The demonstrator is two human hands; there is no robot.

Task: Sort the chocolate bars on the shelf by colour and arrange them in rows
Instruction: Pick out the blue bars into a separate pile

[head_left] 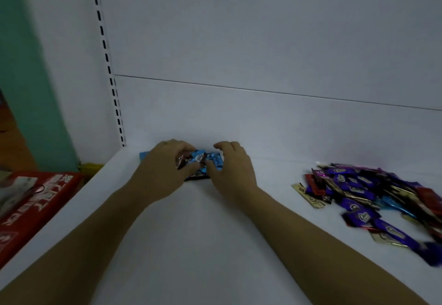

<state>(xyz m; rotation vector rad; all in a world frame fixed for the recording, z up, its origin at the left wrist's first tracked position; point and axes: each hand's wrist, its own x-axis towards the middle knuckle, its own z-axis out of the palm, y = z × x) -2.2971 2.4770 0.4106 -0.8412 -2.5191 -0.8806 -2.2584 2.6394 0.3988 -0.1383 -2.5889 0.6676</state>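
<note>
Several light blue chocolate bars (200, 158) lie bunched at the back left of the white shelf (191, 233). My left hand (165, 168) curls its fingers round the left side of this bunch. My right hand (230, 168) grips the bunch's right side, thumb and fingers bent onto a blue bar. My hands hide most of the blue bars. A loose pile of mixed bars (373, 197), mostly purple with some red, gold and blue, lies at the right of the shelf, apart from both hands.
The shelf's white back wall (263, 65) rises just behind the blue bars, with a slotted upright (112, 89) at its left. A red box (35, 199) sits lower left, beyond the shelf's edge. A green wall (31, 77) stands at far left.
</note>
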